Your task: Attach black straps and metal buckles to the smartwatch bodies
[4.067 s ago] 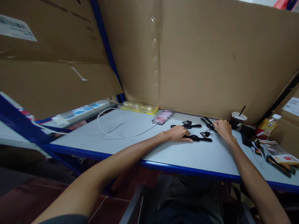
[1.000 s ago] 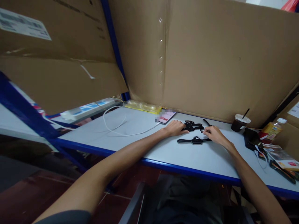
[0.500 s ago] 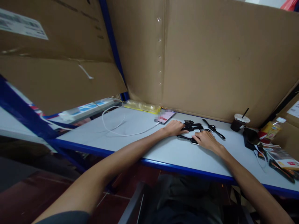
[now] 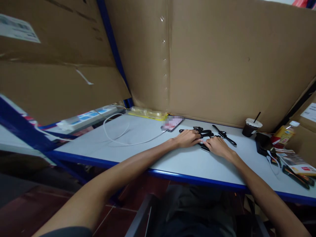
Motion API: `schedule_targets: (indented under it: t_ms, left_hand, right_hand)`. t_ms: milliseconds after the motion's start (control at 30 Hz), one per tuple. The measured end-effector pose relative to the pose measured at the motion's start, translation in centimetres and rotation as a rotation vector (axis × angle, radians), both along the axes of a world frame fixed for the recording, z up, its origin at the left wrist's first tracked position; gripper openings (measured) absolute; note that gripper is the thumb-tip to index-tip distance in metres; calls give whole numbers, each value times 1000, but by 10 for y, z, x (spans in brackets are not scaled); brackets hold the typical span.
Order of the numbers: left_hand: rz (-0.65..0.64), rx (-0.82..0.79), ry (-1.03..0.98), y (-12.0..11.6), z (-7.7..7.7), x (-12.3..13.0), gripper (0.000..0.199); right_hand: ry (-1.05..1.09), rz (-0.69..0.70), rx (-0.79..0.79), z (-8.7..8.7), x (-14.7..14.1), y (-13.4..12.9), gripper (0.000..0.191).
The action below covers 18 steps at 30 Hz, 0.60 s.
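Observation:
Several black-handled tools (image 4: 206, 132) lie in a loose pile on the grey table (image 4: 148, 153). My left hand (image 4: 189, 138) rests over the pile's left side, its fingers over black handles; what they grip, if anything, is hidden. Close beside it, my right hand (image 4: 217, 145) lies at the pile's front right, fingers bent down on the tools, their tips hard to make out. A black tool with a metal end (image 4: 204, 147) shows just below and between the hands. Behind my right hand, one more black tool (image 4: 224, 135) lies apart at a slant.
A phone (image 4: 174, 122) on a white cable lies at the back, beside a yellow-edged clear package (image 4: 148, 113). On the right stand a lidded cup (image 4: 250, 127) with a straw and a bottle (image 4: 288, 134), near a black box (image 4: 263, 144) and packaged items (image 4: 297, 163).
My left hand has shifted slightly toward me and right, over the tool in front, and now nearly meets my right hand. The view has turned slightly to the right.

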State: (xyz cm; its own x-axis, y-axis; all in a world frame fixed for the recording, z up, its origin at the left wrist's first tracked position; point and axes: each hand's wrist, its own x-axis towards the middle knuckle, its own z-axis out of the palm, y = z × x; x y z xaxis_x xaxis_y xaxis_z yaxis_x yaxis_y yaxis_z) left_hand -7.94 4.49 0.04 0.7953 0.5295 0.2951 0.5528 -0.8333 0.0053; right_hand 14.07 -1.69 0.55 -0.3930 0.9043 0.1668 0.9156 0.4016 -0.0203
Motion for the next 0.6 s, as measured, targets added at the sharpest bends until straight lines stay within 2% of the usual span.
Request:
schedule_targets:
  t_ms: [133, 333, 400, 600]
  left_hand:
    - [-78, 67, 104, -2, -4, 2, 47]
    - [-116, 66, 127, -1, -7, 0, 57]
    - [-115, 52, 125, -1, -8, 0, 58]
    - [-128, 46, 127, -2, -5, 2, 58]
  right_hand:
    - [11, 4, 3, 0, 2, 0, 47]
    - [179, 94, -62, 13, 10, 1, 12]
    - [189, 111, -91, 16, 12, 2, 5]
    - [109, 124, -38, 18, 13, 1, 15]
